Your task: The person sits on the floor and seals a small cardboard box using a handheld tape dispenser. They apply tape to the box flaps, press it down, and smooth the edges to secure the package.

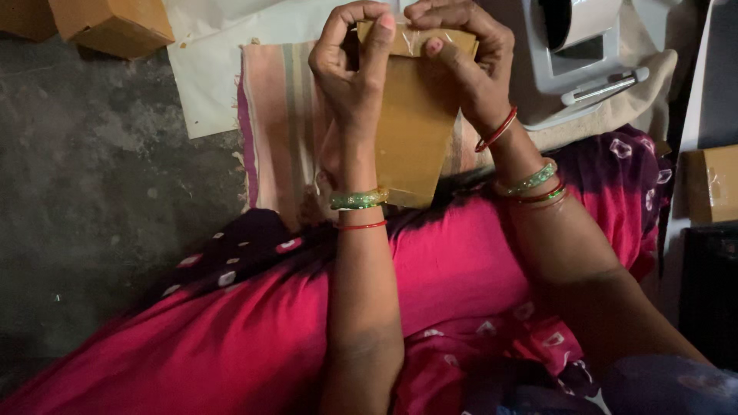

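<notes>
A brown cardboard box [411, 131] stands upright in front of me, above my lap. My left hand [352, 73] grips its upper left edge, fingers curled over the top. My right hand [465, 54] holds the upper right corner, with the thumb pressing on a strip of clear tape at the top of the box. Both wrists wear green and red bangles. The lower end of the box rests near my pink-clad lap.
A striped pink cloth [280, 115] lies on a white sheet [207, 69] on the grey floor. A brown cardboard box [115, 23] sits at top left. A white and grey tape dispenser machine [584, 54] stands at top right. Another taped box [711, 184] is at the right edge.
</notes>
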